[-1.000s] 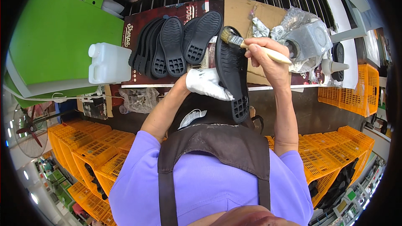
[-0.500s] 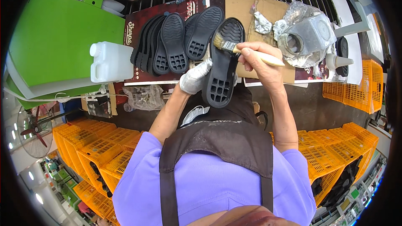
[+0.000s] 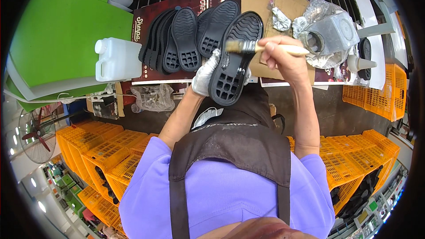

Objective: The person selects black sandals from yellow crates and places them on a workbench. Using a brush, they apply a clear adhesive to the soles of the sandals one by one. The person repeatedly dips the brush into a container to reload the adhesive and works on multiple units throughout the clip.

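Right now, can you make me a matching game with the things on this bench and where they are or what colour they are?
Things:
1. paintbrush
2. white jug
3. black sole
4. crates

Descriptions:
A. orange, down below the bench
B. held up in the gloved left hand
C. standing at the left end of the bench
D. gripped in the bare right hand

Pairs: 1-D, 2-C, 3-B, 4-A

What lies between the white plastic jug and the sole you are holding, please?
In the head view, a fanned row of black soles lies between the white jug and the held sole.
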`<state>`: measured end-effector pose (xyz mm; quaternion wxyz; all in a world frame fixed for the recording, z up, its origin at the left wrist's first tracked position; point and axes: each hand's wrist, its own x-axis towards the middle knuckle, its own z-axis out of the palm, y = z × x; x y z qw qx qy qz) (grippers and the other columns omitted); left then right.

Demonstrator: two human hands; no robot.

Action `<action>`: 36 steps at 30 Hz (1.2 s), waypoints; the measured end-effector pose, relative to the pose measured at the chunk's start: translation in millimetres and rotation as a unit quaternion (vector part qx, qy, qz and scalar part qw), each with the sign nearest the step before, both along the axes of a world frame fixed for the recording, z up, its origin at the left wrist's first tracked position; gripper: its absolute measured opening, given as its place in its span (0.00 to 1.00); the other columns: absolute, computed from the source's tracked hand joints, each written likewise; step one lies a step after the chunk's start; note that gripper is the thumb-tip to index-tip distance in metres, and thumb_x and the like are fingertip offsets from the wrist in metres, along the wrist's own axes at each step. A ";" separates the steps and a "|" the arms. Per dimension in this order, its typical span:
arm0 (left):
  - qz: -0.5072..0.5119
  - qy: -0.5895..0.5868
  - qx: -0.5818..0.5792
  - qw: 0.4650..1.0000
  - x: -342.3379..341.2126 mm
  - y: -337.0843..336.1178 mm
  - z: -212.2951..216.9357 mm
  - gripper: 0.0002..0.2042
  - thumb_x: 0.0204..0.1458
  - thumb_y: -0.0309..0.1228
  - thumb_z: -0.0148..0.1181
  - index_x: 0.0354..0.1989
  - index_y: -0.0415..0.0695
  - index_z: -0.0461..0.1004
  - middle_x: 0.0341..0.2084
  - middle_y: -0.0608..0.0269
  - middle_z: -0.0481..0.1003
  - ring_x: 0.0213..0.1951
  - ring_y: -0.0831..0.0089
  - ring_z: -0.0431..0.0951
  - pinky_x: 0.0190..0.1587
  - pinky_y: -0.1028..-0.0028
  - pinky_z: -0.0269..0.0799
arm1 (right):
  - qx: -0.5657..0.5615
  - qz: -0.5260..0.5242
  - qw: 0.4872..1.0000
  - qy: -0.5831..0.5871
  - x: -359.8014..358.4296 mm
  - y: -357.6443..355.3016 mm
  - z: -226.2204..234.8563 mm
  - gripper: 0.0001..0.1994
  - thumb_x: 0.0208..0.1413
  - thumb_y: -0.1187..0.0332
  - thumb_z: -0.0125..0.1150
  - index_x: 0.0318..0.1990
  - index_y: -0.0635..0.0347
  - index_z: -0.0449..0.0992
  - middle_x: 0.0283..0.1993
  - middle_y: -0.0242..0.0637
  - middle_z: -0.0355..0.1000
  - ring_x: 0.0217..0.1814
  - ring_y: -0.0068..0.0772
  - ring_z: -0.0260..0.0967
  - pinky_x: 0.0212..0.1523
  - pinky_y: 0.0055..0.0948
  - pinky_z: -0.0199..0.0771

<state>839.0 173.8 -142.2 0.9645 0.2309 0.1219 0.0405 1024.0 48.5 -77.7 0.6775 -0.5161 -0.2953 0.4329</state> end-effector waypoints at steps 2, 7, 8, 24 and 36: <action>-0.030 -0.050 0.038 0.998 5.3 -2.5 7.8 0.30 0.57 0.52 0.34 0.54 0.35 0.60 0.43 0.45 0.70 0.39 0.58 0.73 0.43 0.62 0.70 | 0.017 -0.066 0.998 0.011 1.4 3.3 -8.6 0.08 0.52 0.71 0.58 0.37 0.67 0.77 0.24 0.34 0.72 0.20 0.15 0.64 0.21 0.13 0.64; 0.005 -0.013 -0.004 1.000 7.2 -4.5 3.6 0.30 0.57 0.51 0.34 0.56 0.36 0.59 0.44 0.45 0.69 0.41 0.57 0.74 0.45 0.63 0.70 | -0.005 -0.166 0.982 -0.087 -11.6 4.4 -13.3 0.09 0.53 0.72 0.58 0.38 0.68 0.76 0.25 0.34 0.72 0.22 0.15 0.65 0.23 0.13 0.67; 0.008 -0.005 -0.014 1.000 8.7 -3.5 6.6 0.29 0.58 0.51 0.34 0.55 0.37 0.61 0.43 0.48 0.70 0.41 0.59 0.74 0.45 0.64 0.71 | -0.021 -0.160 0.983 -0.092 -15.7 2.7 -11.7 0.09 0.53 0.72 0.58 0.38 0.68 0.76 0.26 0.34 0.72 0.22 0.15 0.65 0.23 0.13 0.67; 0.159 0.068 0.143 0.974 19.1 11.7 25.5 0.20 0.61 0.40 0.36 0.52 0.38 0.63 0.44 0.56 0.71 0.43 0.71 0.74 0.47 0.71 0.71 | -0.072 0.039 0.991 -0.108 -52.3 -9.7 49.8 0.08 0.51 0.72 0.58 0.37 0.67 0.77 0.24 0.33 0.73 0.20 0.14 0.65 0.22 0.13 0.65; -0.093 0.017 -0.103 0.990 -1.3 22.7 67.6 0.16 0.57 0.30 0.42 0.52 0.37 0.63 0.42 0.54 0.73 0.41 0.68 0.76 0.46 0.69 0.75 | 0.026 0.225 0.970 -0.082 -26.4 7.4 68.6 0.09 0.45 0.72 0.62 0.34 0.67 0.78 0.24 0.38 0.72 0.20 0.19 0.65 0.21 0.16 0.65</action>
